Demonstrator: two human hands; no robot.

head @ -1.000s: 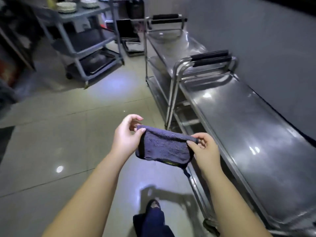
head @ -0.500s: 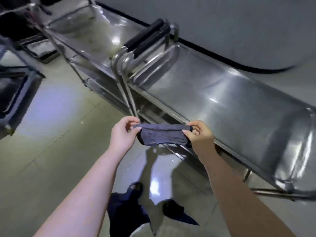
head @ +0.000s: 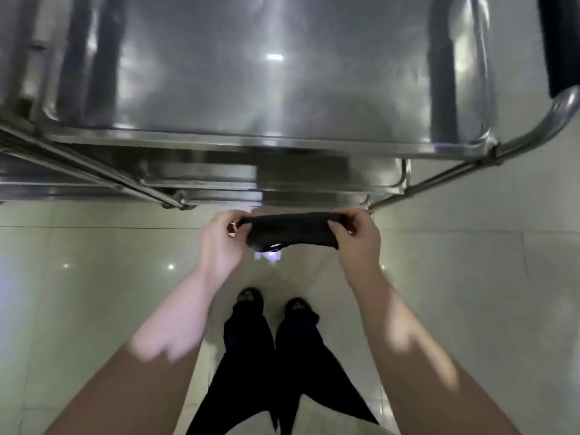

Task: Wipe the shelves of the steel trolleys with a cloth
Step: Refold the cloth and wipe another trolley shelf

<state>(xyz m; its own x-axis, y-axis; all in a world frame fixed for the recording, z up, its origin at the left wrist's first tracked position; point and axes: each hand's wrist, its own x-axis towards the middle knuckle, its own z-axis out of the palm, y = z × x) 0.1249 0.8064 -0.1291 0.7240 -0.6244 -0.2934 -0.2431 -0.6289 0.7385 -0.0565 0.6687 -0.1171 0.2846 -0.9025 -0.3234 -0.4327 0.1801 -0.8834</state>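
Observation:
A dark folded cloth [head: 292,230] is stretched between my two hands just in front of the steel trolley. My left hand [head: 219,243] pinches its left end and my right hand [head: 354,240] pinches its right end. The trolley's shiny top shelf [head: 251,89] fills the upper part of the view, with its front rim [head: 251,141] a little above the cloth. Lower shelves [head: 204,183] show under the rim. The cloth hangs in the air, not touching the steel.
A black-padded trolley handle [head: 558,42] curves down at the upper right on a steel tube [head: 539,130]. Slanted frame bars [head: 94,171] run at the left. Glossy tiled floor [head: 94,293] lies below, with my legs and feet [head: 276,340] standing on it.
The view has swung from looking along the trolleys to looking straight down at one trolley's side. Both hands keep holding the cloth, now closer to the shelf rim and folded narrower.

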